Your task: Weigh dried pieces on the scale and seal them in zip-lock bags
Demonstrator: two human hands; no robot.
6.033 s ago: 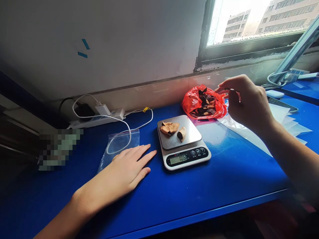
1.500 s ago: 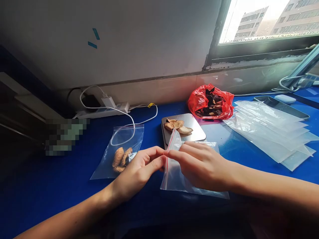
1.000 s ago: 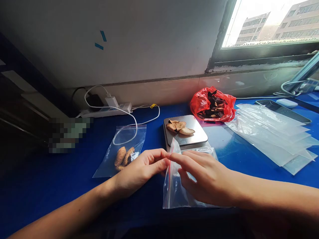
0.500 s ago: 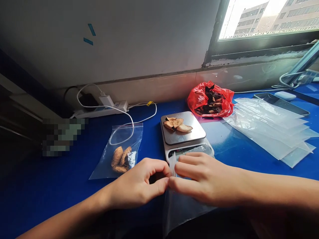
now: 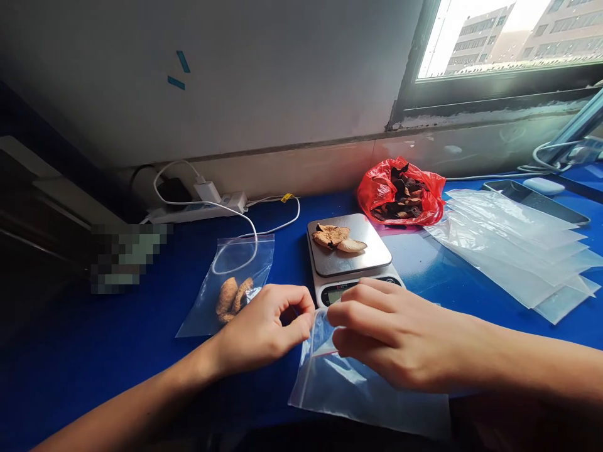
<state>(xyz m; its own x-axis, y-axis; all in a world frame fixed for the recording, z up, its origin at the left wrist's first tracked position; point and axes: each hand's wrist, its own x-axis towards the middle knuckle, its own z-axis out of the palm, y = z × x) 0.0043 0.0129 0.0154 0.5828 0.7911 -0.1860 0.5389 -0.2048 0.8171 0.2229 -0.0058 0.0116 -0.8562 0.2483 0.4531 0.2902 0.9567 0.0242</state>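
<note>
My left hand pinches one edge of a clear zip-lock bag between thumb and forefinger. Curled over the same bag, my right hand has its fingertips close to the zip strip; those tips are partly hidden. Just beyond my hands stands a small digital scale, its display partly covered by my right hand. Several dried tan pieces, dark in places, rest on its steel plate. Left of it lies a filled zip-lock bag with several dried brown pieces inside.
An open red plastic bag of dark dried pieces stands behind the scale. Empty clear bags lie fanned out at right, beside a phone. A power strip with a white cable runs along the wall.
The clear bag has swung out flatter to the right below my hands. My right fingers have shifted slightly apart from my left hand, and more of the scale's display shows.
</note>
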